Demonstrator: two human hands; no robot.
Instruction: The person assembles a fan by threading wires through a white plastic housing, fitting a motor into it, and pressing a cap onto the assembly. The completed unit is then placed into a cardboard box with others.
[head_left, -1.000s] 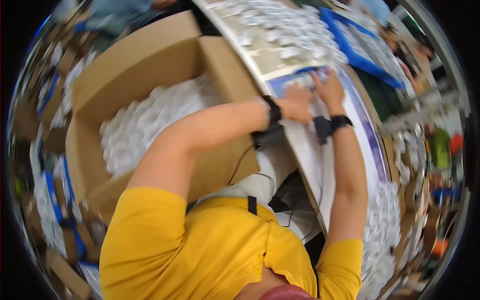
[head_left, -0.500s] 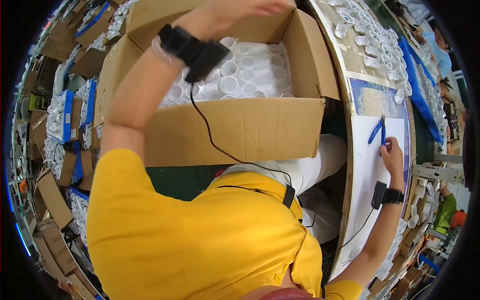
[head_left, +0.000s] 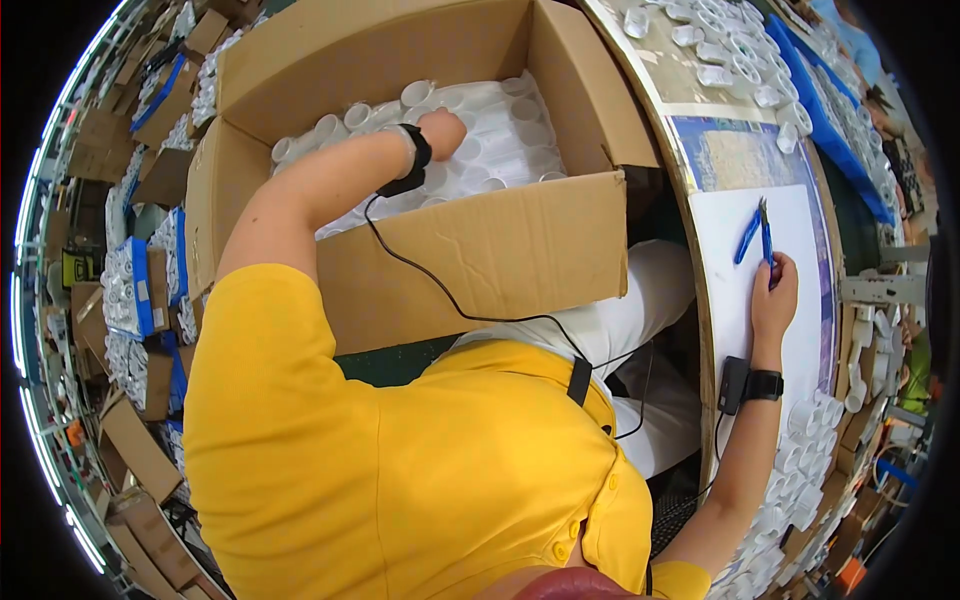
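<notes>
Inside a big open cardboard box (head_left: 470,260), my left hand (head_left: 440,133) is down at the layer of white round cups (head_left: 418,93). Its fingers are curled closed; whatever they hold, if anything, is hidden. White translucent sheeting (head_left: 505,150) lies around and beneath it, with cup rims showing through. On the table to the right, my right hand (head_left: 776,290) is closed on one handle of blue-handled nippers (head_left: 766,235). Their jaws point away from me and the other handle sticks out to the left, over a white sheet (head_left: 735,310).
Loose clear-white plastic parts (head_left: 745,65) cover the table's far end, beside a blue tray (head_left: 830,110). More white cups (head_left: 800,460) stand near my right forearm. At far left are stacked boxes and blue trays (head_left: 130,285). A black cable (head_left: 440,295) hangs across the box's near wall.
My left hand has come down from above the box's far side to the cups inside. My right hand keeps hold of the nippers. The whole view has shifted slightly.
</notes>
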